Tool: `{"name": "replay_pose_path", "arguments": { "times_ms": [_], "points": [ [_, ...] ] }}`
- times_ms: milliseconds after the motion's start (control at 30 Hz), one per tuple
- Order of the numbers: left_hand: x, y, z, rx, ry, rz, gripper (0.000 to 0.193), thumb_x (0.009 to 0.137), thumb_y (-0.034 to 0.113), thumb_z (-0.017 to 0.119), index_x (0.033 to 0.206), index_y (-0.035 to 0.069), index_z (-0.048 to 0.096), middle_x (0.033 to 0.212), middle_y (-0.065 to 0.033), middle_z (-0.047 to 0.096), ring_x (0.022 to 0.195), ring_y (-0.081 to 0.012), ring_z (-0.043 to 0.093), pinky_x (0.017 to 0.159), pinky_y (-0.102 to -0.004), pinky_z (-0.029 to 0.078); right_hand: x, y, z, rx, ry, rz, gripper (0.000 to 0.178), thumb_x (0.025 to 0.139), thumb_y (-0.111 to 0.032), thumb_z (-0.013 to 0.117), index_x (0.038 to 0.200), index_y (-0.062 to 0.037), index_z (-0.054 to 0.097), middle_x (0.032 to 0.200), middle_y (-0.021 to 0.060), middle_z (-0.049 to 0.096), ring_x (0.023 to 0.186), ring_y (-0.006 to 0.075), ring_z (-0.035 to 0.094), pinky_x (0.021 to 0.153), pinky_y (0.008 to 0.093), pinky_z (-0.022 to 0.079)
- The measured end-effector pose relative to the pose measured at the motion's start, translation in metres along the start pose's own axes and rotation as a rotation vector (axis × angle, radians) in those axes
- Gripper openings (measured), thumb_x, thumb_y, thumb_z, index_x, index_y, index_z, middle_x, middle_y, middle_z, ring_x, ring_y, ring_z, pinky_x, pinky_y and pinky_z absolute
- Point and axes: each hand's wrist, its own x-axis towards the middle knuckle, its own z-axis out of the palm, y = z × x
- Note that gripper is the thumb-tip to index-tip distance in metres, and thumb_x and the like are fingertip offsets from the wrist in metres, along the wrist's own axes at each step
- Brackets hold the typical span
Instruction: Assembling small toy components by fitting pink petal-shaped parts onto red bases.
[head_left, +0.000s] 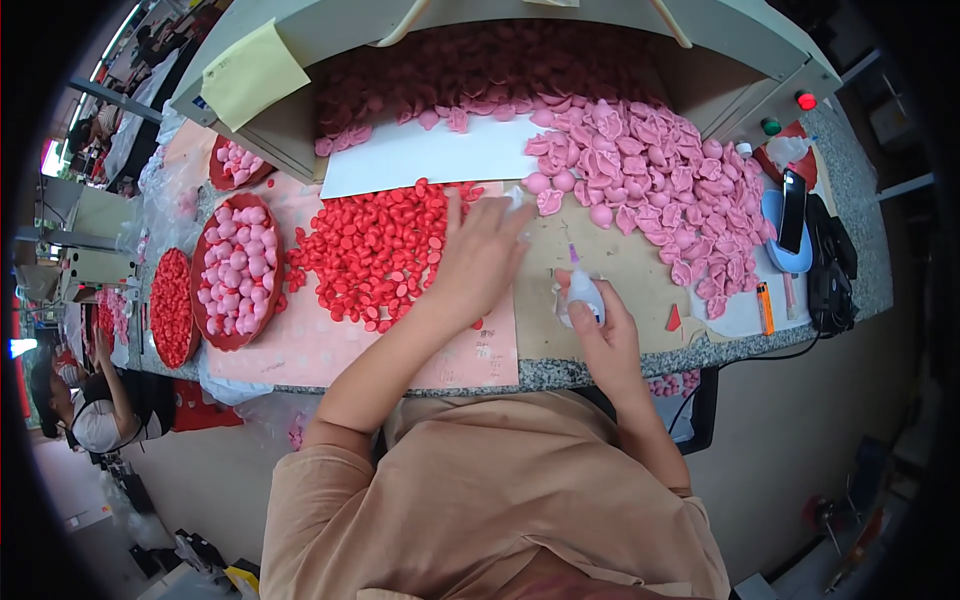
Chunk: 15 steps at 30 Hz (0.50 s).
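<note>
My left hand (480,252) reaches over the right side of a heap of small glossy red pieces (370,255); its fingers are stretched and apart. A small whitish scrap (516,197) shows by its fingertips, too blurred to name. In my right hand (608,335) is a small translucent squeeze bottle (584,292) with a narrow purple nozzle, held upright and slightly tilted above brown paper (545,335). Beyond both hands, pink moulded, petal-like pieces and small balls (640,165) spread in a large pile.
A grey machine housing (740,45) arches over a white sheet (430,158). Red baskets hold pink pieces (238,265) and red pieces (172,305) at left. At right lie a phone (792,212) on a blue dish, an orange cutter (765,308) and a black cabled device (830,265). Another person (105,405) sits far left.
</note>
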Motion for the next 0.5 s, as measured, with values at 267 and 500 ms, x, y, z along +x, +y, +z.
{"name": "replay_pose_path", "arguments": {
  "times_ms": [267,500],
  "points": [
    [0.025,-0.023,-0.014,-0.332,0.048,0.105,0.033,0.081,0.009,0.058,0.113,0.003,0.055,0.109,-0.0151,0.058,0.104,-0.0315,0.052,0.098,-0.0480,0.034,-0.006,0.016,-0.046,-0.537,0.339,0.039,0.026,0.091,-0.016,0.051,0.113,-0.0012,0.055,0.100,0.0081,0.060,0.088,0.0109,0.054,0.076,0.0250,0.043],
    [0.088,-0.106,-0.028,0.051,0.317,-0.202,0.026,0.079,0.020,0.064,0.098,0.003,0.062,0.092,-0.0167,0.060,0.085,-0.0335,0.058,0.075,-0.0408,0.047,0.018,-0.015,-0.001,-0.213,0.085,0.019,0.023,0.091,-0.015,0.051,0.109,-0.0005,0.054,0.104,0.0077,0.060,0.088,0.0111,0.052,0.077,0.0259,0.043]
  ]
}}
